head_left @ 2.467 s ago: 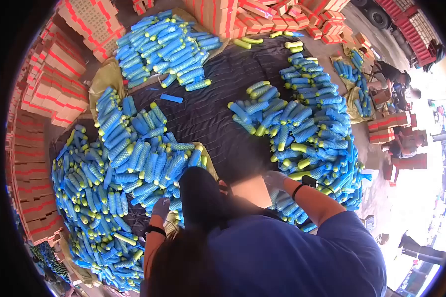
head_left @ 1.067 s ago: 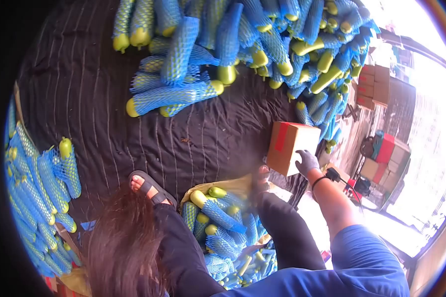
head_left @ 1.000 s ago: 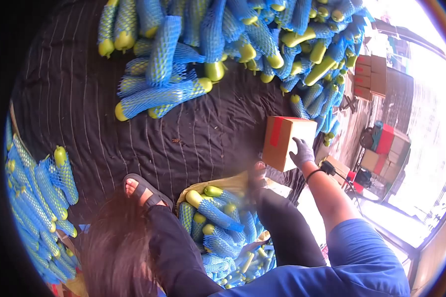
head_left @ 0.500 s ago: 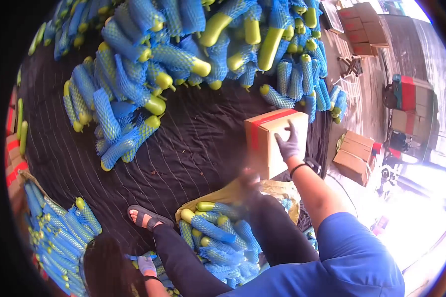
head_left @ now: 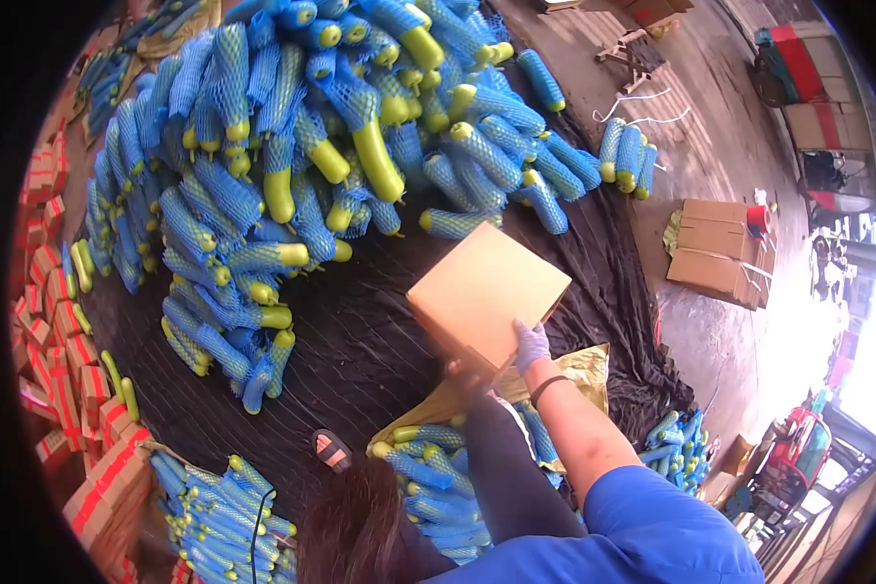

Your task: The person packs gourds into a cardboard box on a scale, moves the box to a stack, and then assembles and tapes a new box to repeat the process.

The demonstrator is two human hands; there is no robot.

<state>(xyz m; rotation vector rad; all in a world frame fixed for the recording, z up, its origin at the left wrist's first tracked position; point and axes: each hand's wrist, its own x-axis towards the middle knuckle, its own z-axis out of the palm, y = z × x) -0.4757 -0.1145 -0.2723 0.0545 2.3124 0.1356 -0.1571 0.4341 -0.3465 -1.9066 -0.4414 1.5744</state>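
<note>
My right hand [head_left: 532,348], in a pale glove, is at the near right edge of a closed cardboard box [head_left: 492,292], its fingers against the cardboard. The box sits at an angle, its plain face turned up. Below its near side my foot [head_left: 462,378] is a blur. My left hand is not in view. Just below the box, several green gourds in blue net sleeves [head_left: 428,469] lie in an open yellowish sack [head_left: 584,375].
A large heap of netted gourds [head_left: 292,127] lies beyond the box on black sheeting [head_left: 350,331]. Red-taped boxes [head_left: 97,389] line the left side. Another sack of netted gourds [head_left: 224,516] is at lower left. Flattened cartons [head_left: 720,253] lie at right.
The view has shifted. The box has turned, its red-taped face no longer showing, and my right hand has moved from its upper face to its near edge. My left hand has left the view.
</note>
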